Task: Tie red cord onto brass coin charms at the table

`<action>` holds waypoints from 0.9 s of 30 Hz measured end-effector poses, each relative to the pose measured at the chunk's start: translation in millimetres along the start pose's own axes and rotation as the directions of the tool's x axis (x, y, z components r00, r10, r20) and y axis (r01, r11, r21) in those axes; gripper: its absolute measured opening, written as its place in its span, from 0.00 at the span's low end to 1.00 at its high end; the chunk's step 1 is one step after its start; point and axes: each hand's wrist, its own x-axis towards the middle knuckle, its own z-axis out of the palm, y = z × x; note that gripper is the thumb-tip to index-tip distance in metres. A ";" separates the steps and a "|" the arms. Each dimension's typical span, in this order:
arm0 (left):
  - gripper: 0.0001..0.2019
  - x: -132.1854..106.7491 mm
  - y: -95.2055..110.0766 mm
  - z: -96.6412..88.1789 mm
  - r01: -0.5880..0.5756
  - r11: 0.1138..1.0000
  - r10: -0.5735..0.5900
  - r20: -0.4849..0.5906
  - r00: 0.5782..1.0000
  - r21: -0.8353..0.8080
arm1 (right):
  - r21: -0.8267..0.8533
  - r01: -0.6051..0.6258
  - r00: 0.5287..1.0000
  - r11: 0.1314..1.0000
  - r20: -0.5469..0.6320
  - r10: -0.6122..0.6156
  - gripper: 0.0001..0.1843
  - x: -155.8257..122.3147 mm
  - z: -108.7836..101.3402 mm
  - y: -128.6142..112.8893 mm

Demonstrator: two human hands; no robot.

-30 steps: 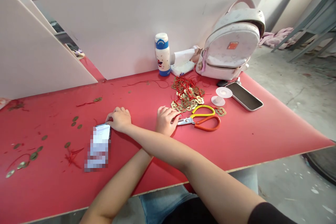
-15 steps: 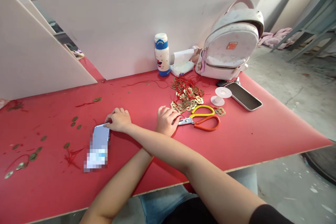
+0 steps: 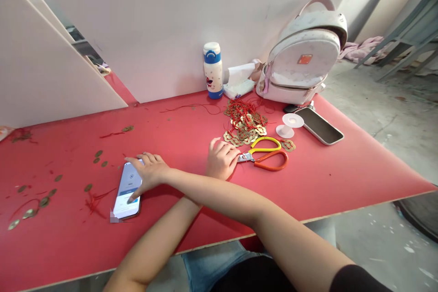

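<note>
On the bench (image 3: 342, 178), the lit phone (image 3: 125, 191) lies flat under the spread right hand (image 3: 152, 175), thumb at its screen, no grip visible. For clean taps, I would press lightly. The left hand (image 3: 221, 159) curls beside the scissors (image 3: 249, 157); I cannot tell whether it holds them.

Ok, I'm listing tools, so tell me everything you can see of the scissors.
The scissors lie on the red tabletop, handles pointing right. One looped handle is yellow, the other orange, both plastic-looking; what shows of the blades is silvery metal. The left hand hides the tips; whether it grips them is unclear. The yellow loop nears the coin pile.
</note>
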 end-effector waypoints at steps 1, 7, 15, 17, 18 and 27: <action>0.05 0.0 0.4 -0.5 -0.001 1.000 0.001 0.003 1.000 0.003 | 0.002 -0.006 1.000 1.000 0.005 0.006 0.68 -1.6 0.5 -1.2; 0.06 0.5 1.1 -2.1 0.037 0.999 -0.037 0.031 0.999 0.011 | -0.007 -0.019 1.000 1.000 -0.016 0.019 0.68 -2.3 2.5 -2.5; 0.07 0.1 0.5 -1.2 0.045 0.999 -0.045 0.052 0.998 0.009 | 0.049 -0.047 0.998 0.998 -0.030 0.049 0.59 2.6 0.5 -1.1; 0.07 0.1 0.4 -1.3 0.039 0.999 -0.040 0.051 0.998 0.014 | 0.037 -0.048 0.998 0.998 -0.028 0.049 0.56 3.7 0.6 -0.8; 0.07 0.0 0.4 -1.3 0.035 0.999 -0.035 0.049 0.998 0.014 | 0.027 -0.046 0.999 0.999 -0.027 0.046 0.55 4.2 1.0 -0.5; 0.07 0.2 -0.3 -0.9 0.038 0.999 -0.038 0.055 0.998 0.001 | 0.000 -0.183 0.971 0.983 -0.158 0.181 0.25 6.1 -11.1 2.0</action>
